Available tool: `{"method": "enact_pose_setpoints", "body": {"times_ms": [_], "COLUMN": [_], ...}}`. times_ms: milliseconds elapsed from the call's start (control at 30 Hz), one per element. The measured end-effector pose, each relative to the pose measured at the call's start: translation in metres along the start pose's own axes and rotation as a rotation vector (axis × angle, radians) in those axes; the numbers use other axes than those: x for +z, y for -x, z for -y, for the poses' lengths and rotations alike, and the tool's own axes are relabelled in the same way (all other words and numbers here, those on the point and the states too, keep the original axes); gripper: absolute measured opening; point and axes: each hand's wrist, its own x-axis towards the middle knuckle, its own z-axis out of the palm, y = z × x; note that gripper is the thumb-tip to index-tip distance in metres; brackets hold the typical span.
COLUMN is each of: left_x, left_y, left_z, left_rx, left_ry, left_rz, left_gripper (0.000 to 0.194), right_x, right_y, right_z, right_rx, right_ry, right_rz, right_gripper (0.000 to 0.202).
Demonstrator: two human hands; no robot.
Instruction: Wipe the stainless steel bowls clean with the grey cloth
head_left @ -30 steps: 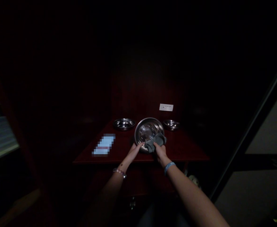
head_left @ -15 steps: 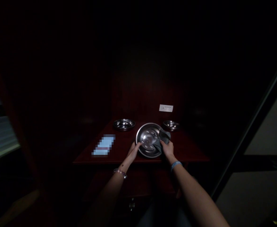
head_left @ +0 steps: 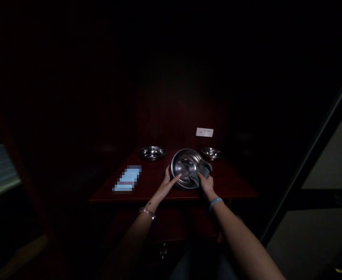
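Note:
A shiny metal bowl (head_left: 185,165) is held tilted above the front part of the dark red desk, its inside facing me. My left hand (head_left: 168,184) grips its left side, thumb over the rim and fingers behind. My right hand (head_left: 206,184) is closed on a grey cloth (head_left: 203,171), which lies against the bowl's right inner side and over its rim. Behind, to the left, a metal dish (head_left: 152,153) rests on the desk. Another metal bowl (head_left: 211,153) stands at the back right.
A blurred-out light blue flat object (head_left: 128,179) lies on the left of the desk (head_left: 153,192). A white socket plate (head_left: 205,132) is on the back wall. Dark panels flank the desk. A drawer knob (head_left: 163,251) shows below.
The bowl has turned and tilted a little in my hands. My left thumb reaches further in over the rim, while my right hand and the cloth have barely moved.

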Motion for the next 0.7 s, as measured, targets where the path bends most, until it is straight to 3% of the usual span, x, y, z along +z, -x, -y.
{"method": "enact_pose_setpoints", "body": {"times_ms": [133,467,700], "left_x": [0.0,-0.004,-0.01], "left_y": [0.0,-0.001,0.001], "left_z": [0.002,-0.001,0.0], "left_rx": [-0.042,-0.112,-0.132], "left_ry": [-0.025,0.055,0.033], "left_rz": [0.025,-0.076,-0.159], "left_gripper": [0.105,0.06,0.054], "right_x": [0.009,0.028,0.016], "right_y": [0.009,0.037,0.019], "right_z": [-0.004,-0.006,-0.004], "right_rx": [0.081,0.175,0.048], "right_ry": [-0.105,-0.221,-0.101], "right_rz": [0.024,0.131,0.153], "right_gripper": [0.027,0.03,0.021]}}
